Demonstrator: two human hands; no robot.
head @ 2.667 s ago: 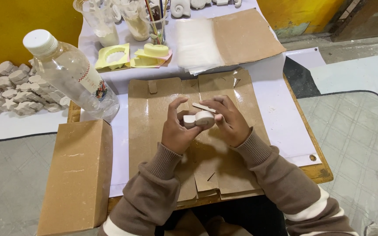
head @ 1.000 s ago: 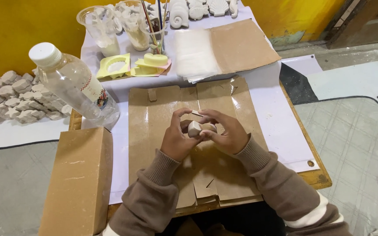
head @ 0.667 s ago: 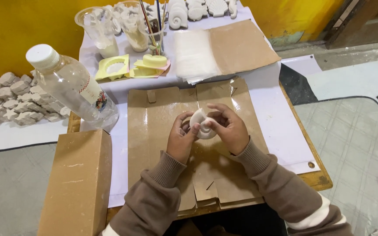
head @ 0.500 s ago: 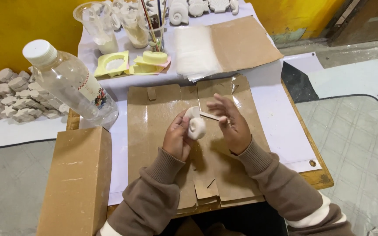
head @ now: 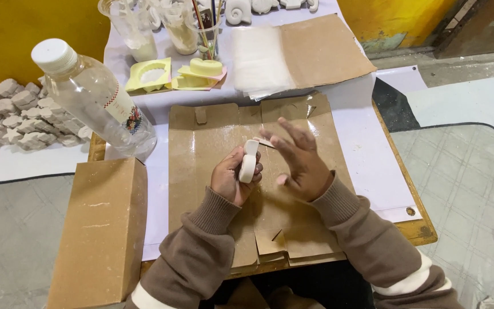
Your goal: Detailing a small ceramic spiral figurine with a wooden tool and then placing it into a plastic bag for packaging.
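The left hand [head: 232,178] grips a white plaster piece [head: 249,162]; the right hand [head: 298,163] is spread open beside it. Bottle [head: 95,97] at ten o'clock, box [head: 101,234] at eight.

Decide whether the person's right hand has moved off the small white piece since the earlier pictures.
Yes. The right hand has come off the white piece, opening to the right over the flattened cardboard; the left hand holds it.

Even, soft daylight fills the scene; shadows are faint. A mild sheen lies on the flattened cardboard [head: 258,171] and the bottle [head: 95,97]. The right hand [head: 298,163] is slightly motion-blurred. Wide-angle bending shows toward the edges; focus is otherwise sharp.
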